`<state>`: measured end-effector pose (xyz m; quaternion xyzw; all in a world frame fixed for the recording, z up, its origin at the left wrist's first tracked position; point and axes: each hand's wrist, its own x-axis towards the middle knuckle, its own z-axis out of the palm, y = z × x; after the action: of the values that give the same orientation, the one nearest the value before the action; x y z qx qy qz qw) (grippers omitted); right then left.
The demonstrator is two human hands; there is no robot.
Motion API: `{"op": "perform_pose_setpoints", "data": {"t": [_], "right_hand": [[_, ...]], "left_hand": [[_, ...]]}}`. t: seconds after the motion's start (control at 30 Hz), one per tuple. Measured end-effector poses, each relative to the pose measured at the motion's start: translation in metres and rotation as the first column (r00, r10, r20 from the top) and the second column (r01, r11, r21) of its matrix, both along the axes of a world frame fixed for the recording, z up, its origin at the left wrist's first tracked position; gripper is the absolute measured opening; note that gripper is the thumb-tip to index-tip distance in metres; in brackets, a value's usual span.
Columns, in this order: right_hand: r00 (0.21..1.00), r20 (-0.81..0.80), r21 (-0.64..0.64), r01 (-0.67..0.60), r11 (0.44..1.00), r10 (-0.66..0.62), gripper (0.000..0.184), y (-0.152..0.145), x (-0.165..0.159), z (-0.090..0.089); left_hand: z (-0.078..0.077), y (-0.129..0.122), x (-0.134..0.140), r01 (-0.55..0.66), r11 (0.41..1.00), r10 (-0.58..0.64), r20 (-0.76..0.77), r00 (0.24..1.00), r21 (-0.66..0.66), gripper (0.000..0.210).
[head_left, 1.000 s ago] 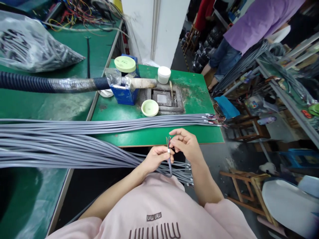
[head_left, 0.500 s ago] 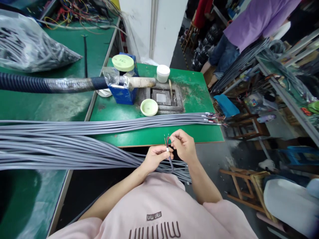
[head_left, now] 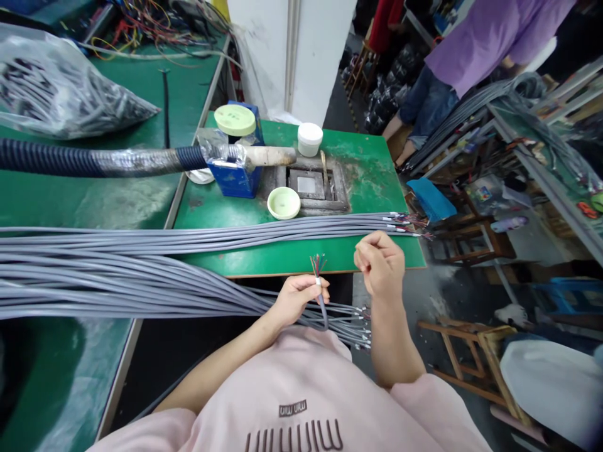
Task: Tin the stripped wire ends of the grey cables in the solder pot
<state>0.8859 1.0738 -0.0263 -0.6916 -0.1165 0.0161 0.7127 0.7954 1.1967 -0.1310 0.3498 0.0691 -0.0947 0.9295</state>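
Gray cable (head_left: 322, 309) by the desk (head_left: 268, 258)'s near edge
Left hand (head_left: 294, 301) pinching it, wires (head_left: 317, 269) fanned up; right hand (head_left: 384, 267) curled closed, can't tell if it's holding anything.

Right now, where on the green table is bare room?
Bare table shows right of the dark frame, and between cables and near edge, left of the right hand. Crowded: around the frame, with bowl, tub and nozzle.

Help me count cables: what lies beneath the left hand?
Gray cables pass beneath the left hand, their white-marked ends showing to its right; the stretch it covers is hidden.
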Motion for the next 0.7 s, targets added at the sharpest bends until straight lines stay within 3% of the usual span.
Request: {"op": "perform_pose_setpoints", "data": {"t": [0.17,0.33,0.53,0.7], "right_hand": [[0.986,-0.031,-0.295,-0.166,0.941,0.164,0.005,0.0,-0.015,0.003],[0.971,0.119,-0.509,-0.121,0.852,0.209,0.006,0.005,-0.027,0.008],[0.912,0.3,-0.627,-0.031,0.778,0.278,0.009,0.007,-0.037,0.008],[0.909,0.342,-0.665,0.056,0.745,0.238,0.007,0.009,-0.04,0.007]], "left_hand": [[0.006,0.002,0.002,0.032,0.999,-0.032,-0.003,0.999,-0.043,0.031],[0.002,0.001,0.001,0.023,1.0,-0.023,0.035,0.999,0.003,0.031],[-0.004,-0.001,0.003,-0.028,0.993,0.015,0.117,0.993,0.112,0.026],[0.003,-0.001,0.004,-0.074,0.974,0.054,0.099,0.994,0.216,0.025]]}}
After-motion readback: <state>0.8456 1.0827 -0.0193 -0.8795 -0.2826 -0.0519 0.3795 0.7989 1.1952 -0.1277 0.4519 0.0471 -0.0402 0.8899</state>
